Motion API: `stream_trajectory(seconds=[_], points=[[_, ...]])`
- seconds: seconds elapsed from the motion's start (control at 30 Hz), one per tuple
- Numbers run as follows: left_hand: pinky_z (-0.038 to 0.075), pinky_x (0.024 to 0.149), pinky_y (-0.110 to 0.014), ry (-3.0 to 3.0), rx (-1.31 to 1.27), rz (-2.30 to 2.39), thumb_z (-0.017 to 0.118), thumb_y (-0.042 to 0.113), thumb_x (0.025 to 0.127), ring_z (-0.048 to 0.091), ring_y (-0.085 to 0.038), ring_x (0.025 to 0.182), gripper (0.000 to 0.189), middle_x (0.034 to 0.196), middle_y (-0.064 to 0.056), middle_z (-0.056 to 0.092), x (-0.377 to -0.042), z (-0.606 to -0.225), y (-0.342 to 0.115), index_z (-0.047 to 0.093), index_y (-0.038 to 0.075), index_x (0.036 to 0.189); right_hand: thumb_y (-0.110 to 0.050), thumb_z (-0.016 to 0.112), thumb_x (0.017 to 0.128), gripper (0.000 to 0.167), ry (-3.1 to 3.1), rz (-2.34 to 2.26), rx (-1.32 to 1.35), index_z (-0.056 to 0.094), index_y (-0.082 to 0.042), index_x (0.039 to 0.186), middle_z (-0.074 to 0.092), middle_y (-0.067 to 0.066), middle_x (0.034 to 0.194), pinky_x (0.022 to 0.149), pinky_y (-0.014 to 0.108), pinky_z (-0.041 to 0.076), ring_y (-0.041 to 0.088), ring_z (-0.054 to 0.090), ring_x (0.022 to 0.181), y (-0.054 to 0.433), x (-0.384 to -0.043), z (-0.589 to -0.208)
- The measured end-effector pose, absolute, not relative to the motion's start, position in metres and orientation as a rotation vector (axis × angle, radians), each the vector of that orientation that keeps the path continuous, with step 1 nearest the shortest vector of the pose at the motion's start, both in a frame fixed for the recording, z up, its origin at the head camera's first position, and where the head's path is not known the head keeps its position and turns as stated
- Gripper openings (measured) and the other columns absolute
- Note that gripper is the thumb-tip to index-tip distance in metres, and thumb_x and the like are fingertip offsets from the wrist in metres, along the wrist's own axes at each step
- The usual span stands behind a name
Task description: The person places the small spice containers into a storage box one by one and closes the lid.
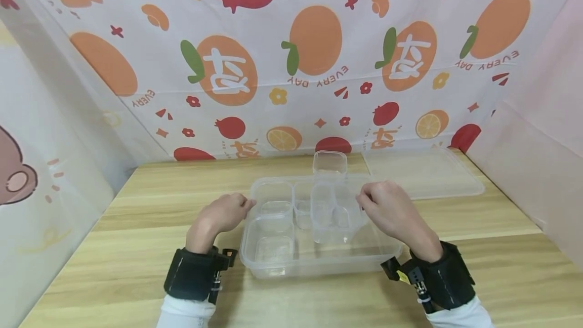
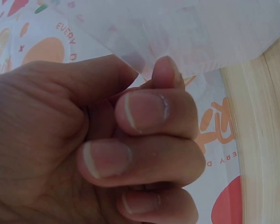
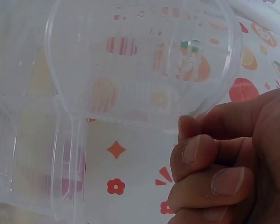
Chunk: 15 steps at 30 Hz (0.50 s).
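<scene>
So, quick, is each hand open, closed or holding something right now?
Left hand: closed, pinching the large clear box's edge.
Right hand: closed, pinching a small clear container by its rim.

Both forearms reached forward from the lower edge of the head view, clad in white sleeves point(image 1: 186, 312), with a black cuff point(image 1: 189, 275) around each wrist. They converged, the left one leaning rightward and the right one leaning leftward, well apart. The left hand point(image 1: 223, 214) bent inward at the wrist, its back showing from above; its thumb point(image 2: 98, 77) and forefinger closed in a pinch, while the other three fingers point(image 2: 154, 161) curled toward the palm, nails visible. The right hand point(image 1: 391, 210) mirrored it, thumb point(image 3: 238, 112) and forefinger tip pinched together, remaining fingers folded beneath.
</scene>
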State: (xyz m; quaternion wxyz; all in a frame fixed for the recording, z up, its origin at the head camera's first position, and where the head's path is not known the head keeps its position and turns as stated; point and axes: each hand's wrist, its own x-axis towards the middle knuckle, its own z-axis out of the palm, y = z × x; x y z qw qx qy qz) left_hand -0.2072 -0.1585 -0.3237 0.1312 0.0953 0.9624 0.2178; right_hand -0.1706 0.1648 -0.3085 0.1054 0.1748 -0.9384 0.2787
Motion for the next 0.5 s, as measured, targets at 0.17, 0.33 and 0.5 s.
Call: stream_trajectory(seconds=[0.17, 0.33, 0.5], points=[[0.037, 0.063, -0.034, 2.797, 0.276, 0.642, 0.043, 0.022, 0.104, 0.048, -0.021, 0.073, 0.036, 0.074, -0.004, 0.043, -0.2056, -0.3262, -0.1588, 0.064, -0.006, 0.112, -0.004, 0.056, 0.094, 0.026, -2.768, 0.830, 0.527, 0.066, -0.005, 0.070, 0.037, -0.005, 0.053, 0.048, 0.023, 0.030, 0.011, 0.035, 0.048, 0.1625, -0.1692, -0.3094], [0.032, 0.058, -0.031, 2.796, 0.268, 0.659, 0.043, 0.022, 0.104, 0.039, -0.018, 0.064, 0.032, 0.069, -0.002, 0.035, -0.2056, -0.3267, -0.1587, 0.064, -0.001, 0.101, -0.005, 0.055, 0.095, 0.029, -2.777, 0.865, 0.549, 0.064, -0.007, 0.068, 0.033, -0.006, 0.053, 0.047, 0.023, 0.028, 0.009, 0.033, 0.047, 0.1599, -0.1669, -0.3075], [0.030, 0.057, -0.031, 2.797, 0.274, 0.664, 0.043, 0.022, 0.104, 0.036, -0.017, 0.062, 0.031, 0.068, -0.002, 0.034, -0.2060, -0.3262, -0.1588, 0.064, -0.001, 0.099, -0.004, 0.055, 0.095, 0.030, -2.785, 0.883, 0.580, 0.063, -0.008, 0.066, 0.031, -0.008, 0.054, 0.046, 0.022, 0.025, 0.008, 0.030, 0.047, 0.1545, -0.1649, -0.3081]])
